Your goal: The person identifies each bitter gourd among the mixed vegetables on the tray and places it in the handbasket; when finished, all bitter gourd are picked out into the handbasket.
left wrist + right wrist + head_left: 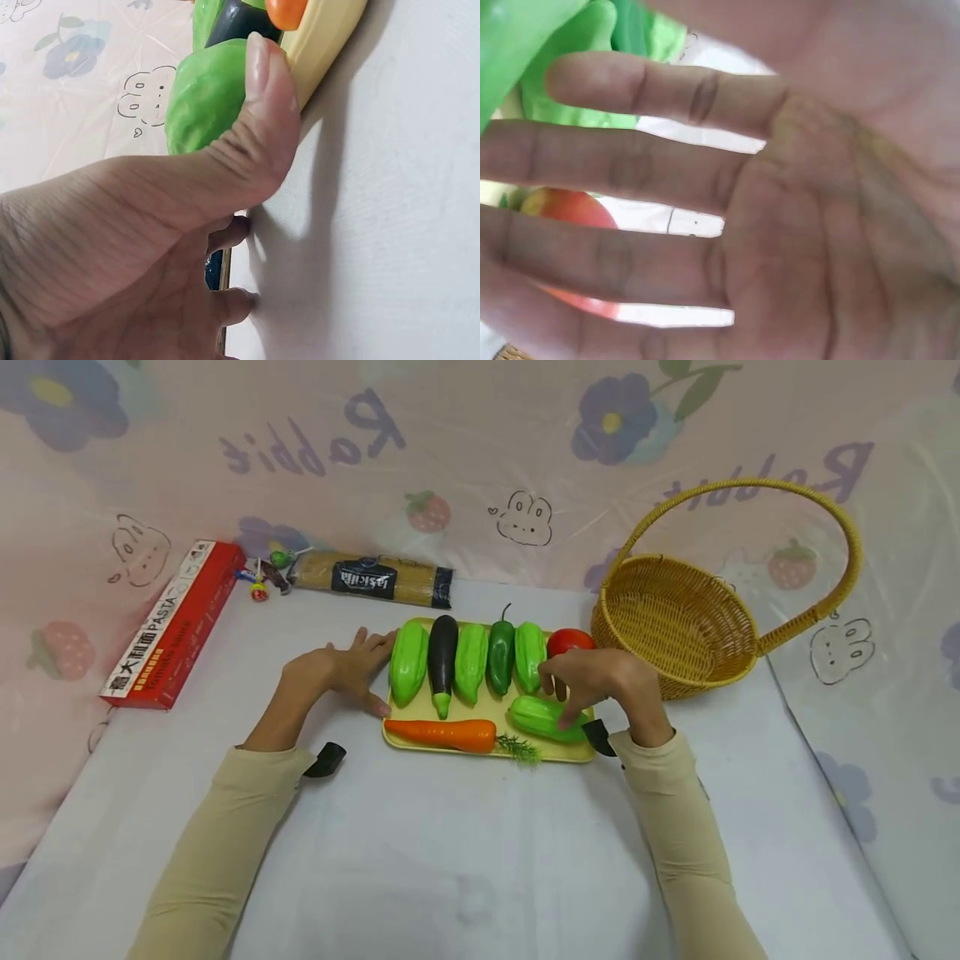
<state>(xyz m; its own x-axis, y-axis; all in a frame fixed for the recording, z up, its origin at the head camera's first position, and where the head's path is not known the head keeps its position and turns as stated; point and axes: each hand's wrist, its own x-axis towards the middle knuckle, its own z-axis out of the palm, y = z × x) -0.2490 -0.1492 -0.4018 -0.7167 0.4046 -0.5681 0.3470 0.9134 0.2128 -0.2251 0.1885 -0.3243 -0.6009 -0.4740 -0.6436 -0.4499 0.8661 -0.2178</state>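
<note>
A yellow tray (487,706) holds a row of produce: a green ridged gourd (408,664), an eggplant (443,656), a second gourd (471,662), a green chili pepper (501,658), another gourd (530,652) and a tomato (568,642). Below them lie a carrot (442,734) with a leafy top and a gourd on its side (543,718). My left hand (348,670) is at the tray's left edge, its thumb against the rim. Over the tray's right end, my right hand (600,681) has its thumb on the sideways gourd; its fingers (615,161) extend, spread apart.
A wicker basket (675,618) with a tall handle stands right of the tray, close to the right hand. Behind the tray lies a pasta packet (390,578), with several wrapped candies (259,592) beside it. A red pasta box (176,627) lies at the left.
</note>
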